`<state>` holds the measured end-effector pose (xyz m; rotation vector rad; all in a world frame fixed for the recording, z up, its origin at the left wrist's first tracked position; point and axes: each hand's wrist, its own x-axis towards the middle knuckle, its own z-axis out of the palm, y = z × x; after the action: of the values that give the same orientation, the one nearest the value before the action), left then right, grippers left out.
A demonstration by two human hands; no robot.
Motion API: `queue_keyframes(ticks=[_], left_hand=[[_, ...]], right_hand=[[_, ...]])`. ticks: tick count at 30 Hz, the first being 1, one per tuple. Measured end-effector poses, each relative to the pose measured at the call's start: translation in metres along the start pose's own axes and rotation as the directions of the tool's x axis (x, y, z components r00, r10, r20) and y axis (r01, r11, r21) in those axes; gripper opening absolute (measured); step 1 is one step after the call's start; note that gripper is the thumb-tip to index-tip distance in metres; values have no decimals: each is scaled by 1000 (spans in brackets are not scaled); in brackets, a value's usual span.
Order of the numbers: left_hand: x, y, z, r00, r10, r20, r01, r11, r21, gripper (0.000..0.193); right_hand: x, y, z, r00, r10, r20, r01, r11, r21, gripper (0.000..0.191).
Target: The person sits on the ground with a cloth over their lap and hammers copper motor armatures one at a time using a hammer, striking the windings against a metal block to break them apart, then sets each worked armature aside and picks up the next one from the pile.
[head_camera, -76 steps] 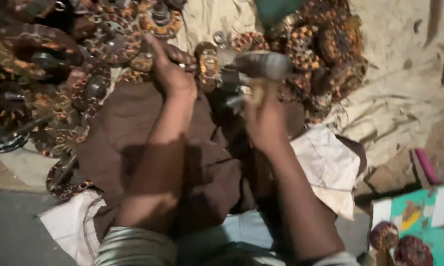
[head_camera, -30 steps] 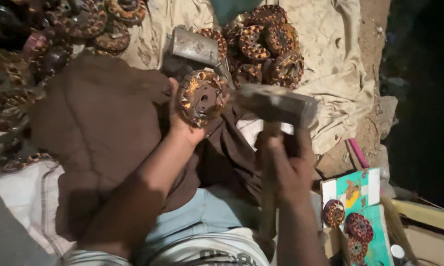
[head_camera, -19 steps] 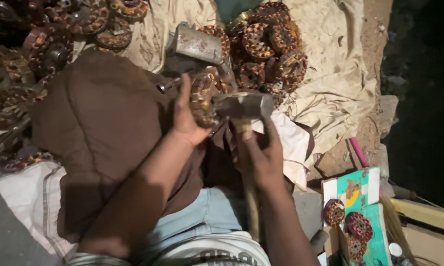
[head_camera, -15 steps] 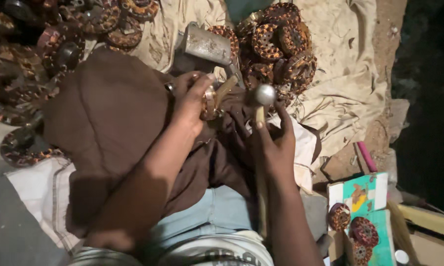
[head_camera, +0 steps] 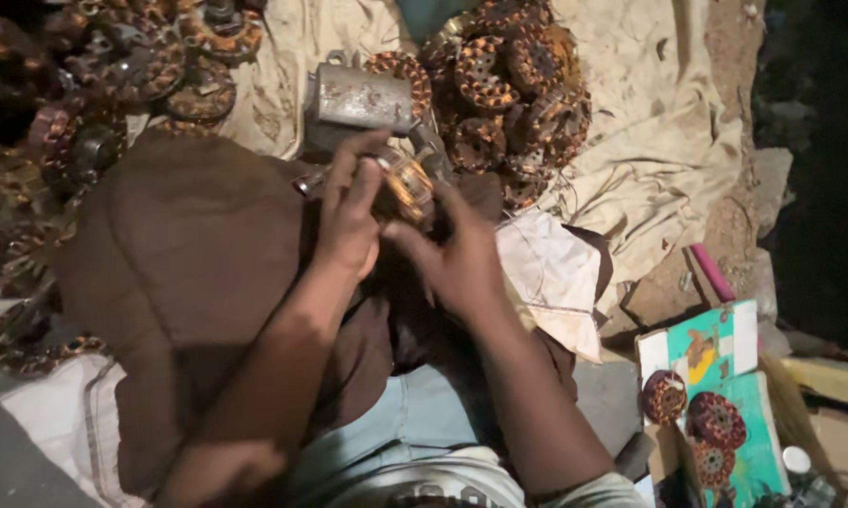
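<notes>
Fingers (head_camera: 348,179) of the left hand (head_camera: 348,221) curl over a small copper-wound motor coil (head_camera: 407,183) and clasp it from its nine o'clock side, seemingly to steady it above the lap, while the right hand (head_camera: 457,259) comes at it from five o'clock with fingers spread and loose, touching its near edge but grasping nothing that can be made out. Both hands keep the coil over a brown cloth (head_camera: 189,254) draped across the lap, which probably catches bits and spares the legs. At twelve o'clock, just beyond the coil, a grey metal block (head_camera: 363,94) sits on a dirty cream sheet (head_camera: 649,141). Heaps of similar wound coils crowd the sheet at one o'clock (head_camera: 508,85) and at ten o'clock (head_camera: 113,66), so open room is narrow; the barest stretch lies at three o'clock, past a white rag (head_camera: 555,273), toward a teal box (head_camera: 725,376) holding more coils
</notes>
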<state>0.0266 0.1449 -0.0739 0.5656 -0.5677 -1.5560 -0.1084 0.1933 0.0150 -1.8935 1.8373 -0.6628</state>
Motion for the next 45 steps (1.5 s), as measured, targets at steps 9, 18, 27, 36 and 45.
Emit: queue_keyframes(ticks=[9, 18, 27, 36, 45], left_hand=[[24, 76, -52, 860, 59, -507, -85, 996, -29, 38], [42, 64, -56, 800, 282, -529, -282, 956, 83, 13], [67, 42, -68, 818, 282, -502, -205, 957, 204, 13], [70, 34, -67, 853, 332, -403, -194, 918, 345, 15], [33, 5, -11, 913, -405, 44, 407, 899, -163, 43]], right_hand=[[84, 29, -92, 890, 453, 58, -283, 449, 848, 28], [79, 1, 15, 578, -418, 701, 406, 892, 197, 59], [151, 71, 195, 651, -98, 753, 491, 810, -320, 31], [116, 60, 142, 859, -339, 383, 324, 940, 106, 34], [42, 9, 14, 985, 164, 60, -165, 763, 625, 33]])
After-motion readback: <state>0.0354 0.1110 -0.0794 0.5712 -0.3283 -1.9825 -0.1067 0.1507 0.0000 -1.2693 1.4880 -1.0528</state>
